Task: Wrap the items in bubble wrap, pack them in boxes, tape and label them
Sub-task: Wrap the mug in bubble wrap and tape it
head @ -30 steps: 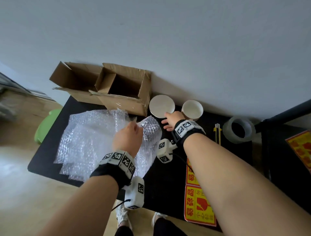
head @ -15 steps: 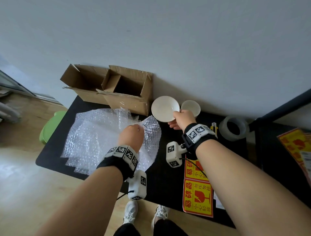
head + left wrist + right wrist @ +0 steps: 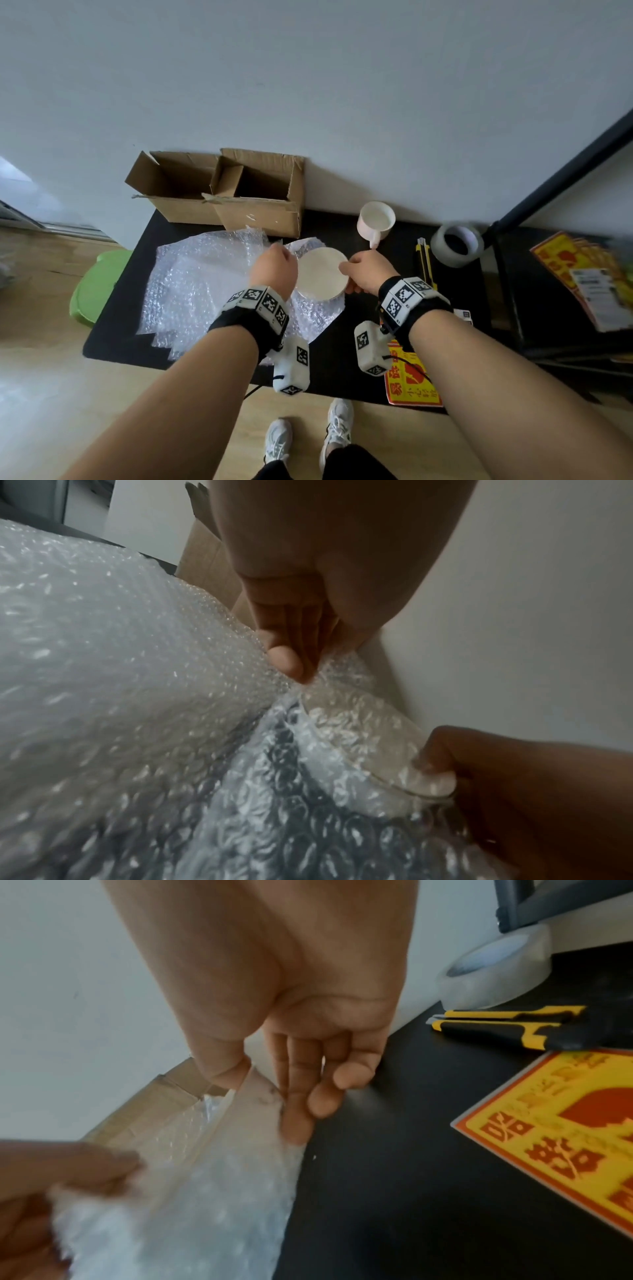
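Note:
A white bowl sits over the right-hand part of a bubble wrap sheet on the black table. My right hand pinches the bowl's right rim, thumb on top and fingers underneath. My left hand is at the bowl's left edge and pinches a fold of the bubble wrap between fingertips and thumb. A white cup stands behind, by the wall. Two open cardboard boxes stand at the back left. Whether the bowl rests on the wrap is unclear.
A clear tape roll and a yellow-black utility knife lie right of the cup. Red-yellow fragile labels lie at the table's front edge, more on a dark shelf at right. A green stool stands left.
My right hand took the bowl from beside the cup at the back and carried it left and nearer, over the bubble wrap. My left hand kept its hold on the wrap.

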Demonstrator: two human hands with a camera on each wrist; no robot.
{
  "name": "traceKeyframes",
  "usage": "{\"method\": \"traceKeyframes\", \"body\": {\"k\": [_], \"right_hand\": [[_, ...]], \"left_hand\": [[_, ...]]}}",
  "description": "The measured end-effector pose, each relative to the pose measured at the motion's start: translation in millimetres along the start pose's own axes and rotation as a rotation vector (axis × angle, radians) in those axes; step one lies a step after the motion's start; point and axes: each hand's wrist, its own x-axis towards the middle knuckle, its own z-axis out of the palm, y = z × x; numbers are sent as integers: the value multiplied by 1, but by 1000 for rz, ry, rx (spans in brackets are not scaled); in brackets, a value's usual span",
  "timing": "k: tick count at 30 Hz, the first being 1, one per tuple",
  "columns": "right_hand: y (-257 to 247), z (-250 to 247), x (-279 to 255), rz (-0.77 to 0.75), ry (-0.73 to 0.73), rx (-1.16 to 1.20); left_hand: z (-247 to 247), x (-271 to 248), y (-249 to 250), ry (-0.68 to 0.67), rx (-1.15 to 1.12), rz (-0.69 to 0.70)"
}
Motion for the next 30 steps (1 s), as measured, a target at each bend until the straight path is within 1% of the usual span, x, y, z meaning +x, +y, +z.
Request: {"method": "traceKeyframes", "body": {"k": [4, 9, 13, 15, 18, 20, 21, 22, 23, 25, 26, 27, 28, 30], "right_hand": [[-4, 9, -5, 1, 72, -65], [-10, 15, -13, 5, 56, 19], [-11, 21, -15, 8, 26, 99], [-12, 22, -17, -4, 44, 90], [-14, 18, -20, 2, 104, 32], [-13, 13, -21, 31, 99, -67], [-13, 10, -22, 41, 105, -130], [-12, 7, -22, 49, 122, -139], [-11, 3, -23, 59, 129, -122], [-10, -6, -27, 33, 162, -113], [-10, -10, -30, 15, 176, -135], [-12, -14, -33, 6, 171, -160], [-13, -17, -35, -10, 170, -185], [-15, -23, -37, -28, 172, -224]], "left_hand": [[-6, -4, 2, -81, -164, 42], [-12, -10, 14, -234, -293, 157], [-17, -13, 27, -331, -418, 164], [-20, -14, 32, -394, -484, 151], [-27, -17, 38, -493, -479, 170], [-28, -19, 41, -554, -442, 164], [-28, -19, 41, -564, -424, 157], [-27, -18, 42, -542, -395, 168], [-26, -16, 41, -471, -337, 207], [-26, -9, 39, -258, -104, 326], [-27, -5, 38, -167, 27, 364], [-27, -1, 37, -114, 132, 384], [-30, 1, 38, -102, 200, 387], [-35, 4, 43, -182, 295, 386]]}}
